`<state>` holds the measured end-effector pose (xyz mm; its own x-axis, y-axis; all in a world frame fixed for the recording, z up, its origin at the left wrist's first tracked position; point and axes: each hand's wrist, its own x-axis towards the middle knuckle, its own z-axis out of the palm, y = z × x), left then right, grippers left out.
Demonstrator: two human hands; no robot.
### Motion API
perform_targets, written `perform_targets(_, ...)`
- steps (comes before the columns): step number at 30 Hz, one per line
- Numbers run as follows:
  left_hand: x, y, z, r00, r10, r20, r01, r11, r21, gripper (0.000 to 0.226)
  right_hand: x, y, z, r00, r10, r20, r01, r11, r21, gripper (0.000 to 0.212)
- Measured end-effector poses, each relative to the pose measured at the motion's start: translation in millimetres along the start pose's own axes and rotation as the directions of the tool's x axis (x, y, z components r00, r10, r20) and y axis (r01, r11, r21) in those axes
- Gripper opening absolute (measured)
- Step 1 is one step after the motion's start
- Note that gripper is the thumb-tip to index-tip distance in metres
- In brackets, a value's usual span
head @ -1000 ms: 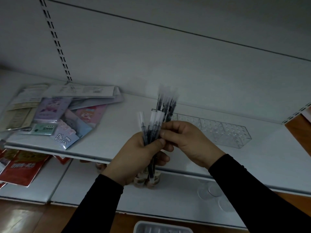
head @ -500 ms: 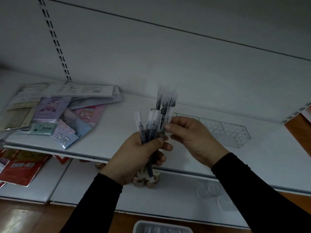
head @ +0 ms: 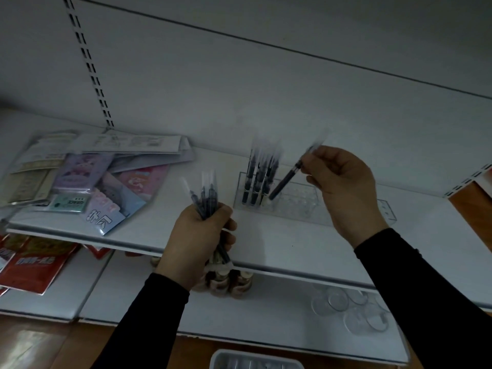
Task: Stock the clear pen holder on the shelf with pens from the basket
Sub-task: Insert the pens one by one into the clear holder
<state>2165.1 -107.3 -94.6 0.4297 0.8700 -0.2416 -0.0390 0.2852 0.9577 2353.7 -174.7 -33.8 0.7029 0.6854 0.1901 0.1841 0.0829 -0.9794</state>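
Basket: a white basket (head: 255, 359) shows only its rim at the 6 o'clock edge of the view, nearest the camera.
Lower shelf: small brown jars (head: 226, 282) stand under the left hand; clear round lids (head: 354, 310) lie at their 3 o'clock.
Left hand: the left hand (head: 198, 238) is fisted round a bundle of pens (head: 206, 198), whose capped ends fan upward out of the fist.
Right hand: the right hand (head: 343, 187) pinches a single pen (head: 286, 181) by its upper end between thumb and fingertips; the pen slants down toward 7 o'clock from the hand.
Pen tip: the lower end sits at the holder's top; whether it is inside a hole cannot be told.
Pen holder: the clear pen holder (head: 306, 202) stands on the upper shelf (head: 279, 243), between the two hands and beyond the left one.
Stocked pens: a cluster of pens (head: 259, 179) stands upright in the holder's 9 o'clock end.
Far left: packets of stationery (head: 87, 177) lie heaped on the same shelf.
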Motion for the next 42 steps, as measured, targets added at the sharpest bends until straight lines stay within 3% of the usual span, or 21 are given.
perform_targets(9, 4, -4, -1, 0.999, -0.002, -0.041, 0.005, 0.996, 0.092, 0.035, -1, -2, 11, 0.975, -0.223, -0.023, 0.212, 0.951, -0.223, 0.011)
perform_targets(18, 7, -4, 3, 0.986, -0.125, -0.109, 0.122, 0.992, -0.035, 0.01, 18, -5, 4, 0.96, -0.268, -0.08, 0.23, 0.919, -0.321, 0.008)
perform_targets(25, 8, -5, 8, 0.98, -0.172, -0.103, 0.166, 0.984, -0.063, 0.011, 32, 8, 10, 0.969, -0.248, -0.021, 0.222, 0.9, -0.375, 0.012)
perform_targets(34, 8, -11, 7, 0.998, 0.027, -0.05, -0.019, 0.988, 0.151, 0.009, 35, 30, 12, 0.981, -0.183, 0.07, 0.195, 0.871, -0.451, 0.015)
perform_targets(42, 2, -5, 7, 0.995, 0.093, -0.032, -0.091, 0.993, 0.078, 0.013, 36, 31, 16, 0.978, -0.186, 0.096, 0.208, 0.847, -0.49, 0.014)
